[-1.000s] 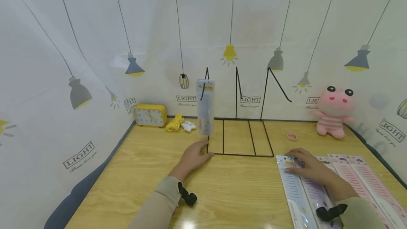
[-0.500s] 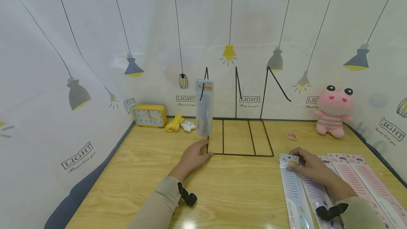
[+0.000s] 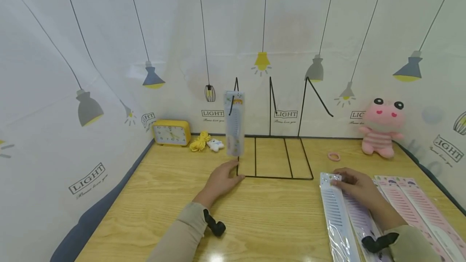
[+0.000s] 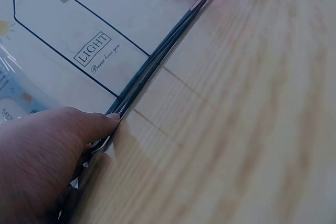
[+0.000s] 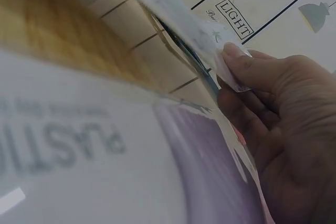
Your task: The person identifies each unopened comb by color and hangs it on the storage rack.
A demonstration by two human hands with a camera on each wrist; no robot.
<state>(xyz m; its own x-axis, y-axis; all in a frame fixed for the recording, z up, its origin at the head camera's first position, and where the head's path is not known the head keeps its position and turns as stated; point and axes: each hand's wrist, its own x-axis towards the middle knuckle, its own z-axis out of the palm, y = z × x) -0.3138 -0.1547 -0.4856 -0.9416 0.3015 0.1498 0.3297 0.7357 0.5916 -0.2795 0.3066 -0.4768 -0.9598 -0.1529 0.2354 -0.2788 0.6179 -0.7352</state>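
One wrapped pack (image 3: 234, 134) hangs on the left hook (image 3: 231, 105) of the black wire rack (image 3: 276, 177) on the bench (image 3: 273, 221); the middle hook (image 3: 273, 94) and right hook (image 3: 319, 97) bear none. Work looks early: the blue pack (image 3: 336, 217), purple pack (image 3: 358, 219) and two pink packs (image 3: 424, 209) on the right appear left to hang. My right hand (image 3: 360, 189), nearly closed, pinches the blue pack's raised far end between thumb and fingers. My left hand (image 3: 221, 179) grips the rack's near left corner, thumb against the wire.
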